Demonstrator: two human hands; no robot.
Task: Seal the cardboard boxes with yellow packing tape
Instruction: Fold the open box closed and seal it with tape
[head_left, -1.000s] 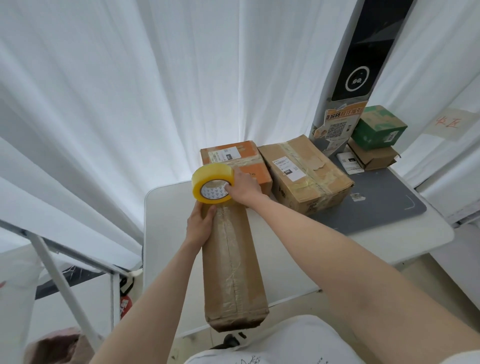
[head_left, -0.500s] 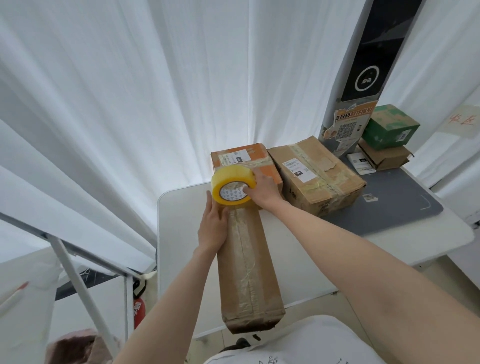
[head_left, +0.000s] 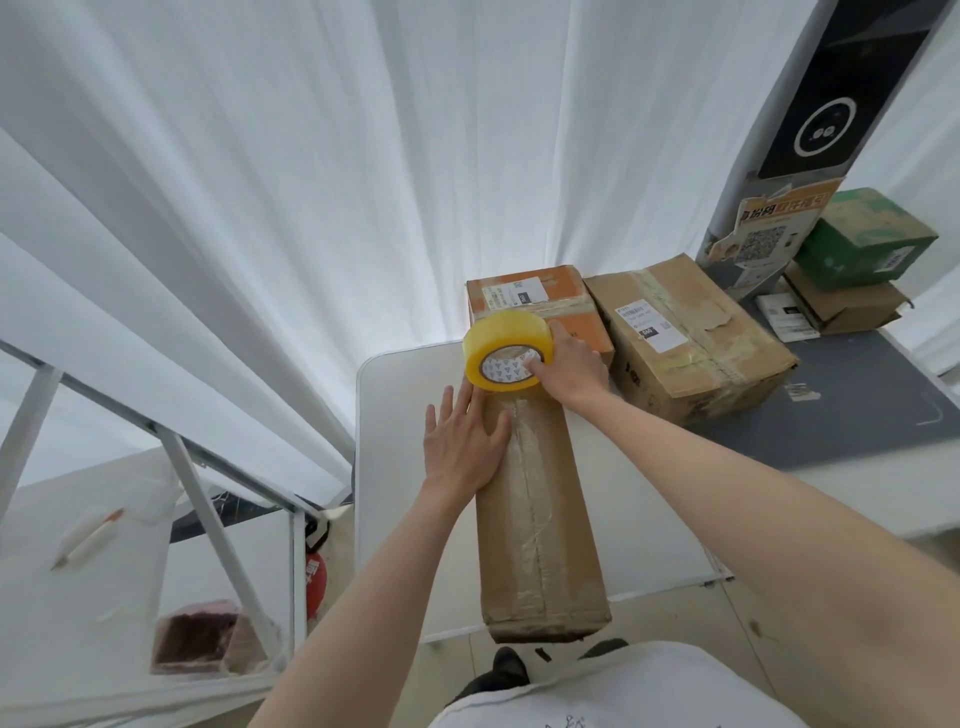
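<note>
- Cardboard boxes: five — long box (head_left: 540, 519), orange box (head_left: 530, 296), large brown box (head_left: 691, 338), green box (head_left: 862, 239), flat brown box (head_left: 852, 306).
- Yellow tape roll (head_left: 506, 351): one.
- Hands: two — left hand (head_left: 462, 441), right hand (head_left: 571, 364).
- White table (head_left: 405, 467): one.
- Grey mat (head_left: 841, 405): one.

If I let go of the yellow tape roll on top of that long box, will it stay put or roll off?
The tape roll stands on its round edge at the long box's far end, so it would probably roll. The box top is narrow, so it could drop off. The right hand grips it now.
</note>
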